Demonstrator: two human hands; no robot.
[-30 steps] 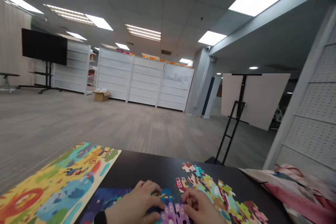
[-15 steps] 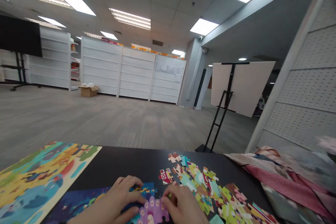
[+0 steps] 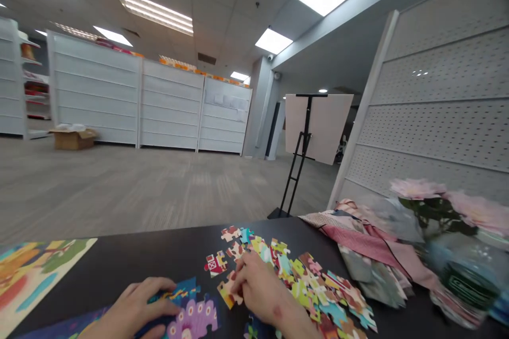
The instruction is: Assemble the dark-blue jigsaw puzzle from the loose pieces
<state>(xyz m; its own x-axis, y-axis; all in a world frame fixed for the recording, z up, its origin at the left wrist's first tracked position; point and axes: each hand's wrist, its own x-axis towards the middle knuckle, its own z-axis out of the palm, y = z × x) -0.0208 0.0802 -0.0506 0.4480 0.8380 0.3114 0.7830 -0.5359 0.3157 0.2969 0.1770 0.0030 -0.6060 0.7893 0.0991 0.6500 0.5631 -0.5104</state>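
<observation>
My left hand (image 3: 137, 304) lies over a partly joined jigsaw puzzle (image 3: 194, 318) in dark blue and purple, its fingers spread and resting on the pieces. A purple creature with several eyes shows on the joined part to the right of those fingers. My right hand (image 3: 256, 286) is at the near left side of a pile of loose puzzle pieces (image 3: 314, 286). Its fingers are bent down together at a brown and yellow puzzle piece (image 3: 226, 291), and the fingertips are partly hidden. A red barn piece (image 3: 216, 264) lies just beyond that hand.
A colourful picture sheet (image 3: 47, 270) lies at the left of the black table (image 3: 159, 249). Folded cloth (image 3: 369, 254), pink flowers (image 3: 421, 189) and a clear plastic container with a green label (image 3: 469, 286) are at the right. Beyond stands a board on a black easel (image 3: 304, 137).
My right hand has moved from the purple part of the puzzle to the loose pieces. The left hand stays on the joined puzzle. The view has turned to the right.
</observation>
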